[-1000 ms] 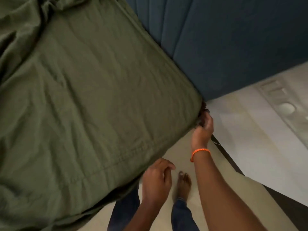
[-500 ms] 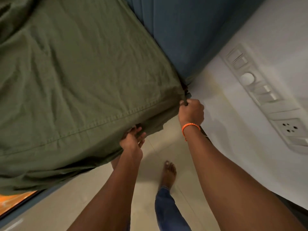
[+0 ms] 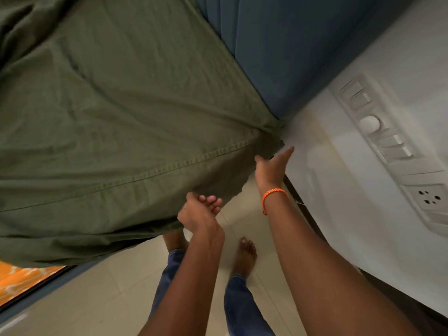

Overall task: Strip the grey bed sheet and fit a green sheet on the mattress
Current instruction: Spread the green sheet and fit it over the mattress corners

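a person fits the green sheet (image 3: 116, 132) over the corner of a mattress, which lies wholly hidden under the cloth, where the bed meets the blue padded headboard (image 3: 278, 52) and the white wall (image 3: 344, 190). the left hand (image 3: 197, 213) has its fingers (image 3: 210, 201) curled round the hanging hem below the stitched seam, gripping the cloth; the right hand (image 3: 272, 167), wearing an orange wristband (image 3: 274, 194), is spread with straight fingers and holds nothing, its tips just beside the bunched corner of the sheet. no grey sheet shows, so the stripping looks done and the corner tuck appears to be the step in hand. the likely trouble: the corner is gathered into tight radiating creases, and with only one hand gripping, a hard pull along the side could drag it back off the mattress or leave it twisted; slack further along the hem, where the cloth hangs loose over the blue bed frame (image 3: 80, 269), could also slip. room is tight on the right, where the corner sits in the narrow wedge between headboard and wall, with a switch panel (image 3: 378, 132) and socket (image 3: 429, 197) near the forearm. the tiled floor (image 3: 116, 287) beneath gives open standing room for the bare feet, and an orange patterned cloth (image 3: 21, 280) lies low at the left.
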`<state>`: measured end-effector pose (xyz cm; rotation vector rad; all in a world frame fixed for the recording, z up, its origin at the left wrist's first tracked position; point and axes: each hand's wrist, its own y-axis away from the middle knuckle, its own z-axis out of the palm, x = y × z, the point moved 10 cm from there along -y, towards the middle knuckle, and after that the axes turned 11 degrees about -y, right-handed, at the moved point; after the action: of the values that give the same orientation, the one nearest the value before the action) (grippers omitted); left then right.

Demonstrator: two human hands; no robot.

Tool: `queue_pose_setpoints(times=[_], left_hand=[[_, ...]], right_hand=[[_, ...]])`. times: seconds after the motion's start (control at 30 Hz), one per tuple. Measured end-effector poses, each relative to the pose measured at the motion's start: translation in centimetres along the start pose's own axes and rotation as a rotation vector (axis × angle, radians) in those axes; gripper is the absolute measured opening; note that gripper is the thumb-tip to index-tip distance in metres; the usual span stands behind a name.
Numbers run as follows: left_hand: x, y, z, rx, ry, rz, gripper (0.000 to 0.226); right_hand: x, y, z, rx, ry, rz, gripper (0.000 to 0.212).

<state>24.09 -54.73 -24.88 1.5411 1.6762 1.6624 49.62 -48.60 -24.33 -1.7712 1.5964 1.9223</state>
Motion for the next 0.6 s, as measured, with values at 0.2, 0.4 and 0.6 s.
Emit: queue_pose_setpoints(times=[0.2, 0.4, 0.6], left_hand=[[-0.2, -2.6, 2.5, -0.200, 0.251, -0.221, 0.039], [0.5, -5.1, 4.2, -0.112, 0.841, -0.597, 0.054], [1.8, -4.9, 5.4, -0.036, 1.025, -0.783, 0.057]], right_hand=[[-0.9, 3.4, 3.2, 0.127, -0.093, -0.259, 0.011], [5.6, 4.5, 7.3, 0.053, -0.532, 0.329, 0.051], [5.6, 4.1, 9.6, 0.134, -0.547, 0.475, 0.059]])
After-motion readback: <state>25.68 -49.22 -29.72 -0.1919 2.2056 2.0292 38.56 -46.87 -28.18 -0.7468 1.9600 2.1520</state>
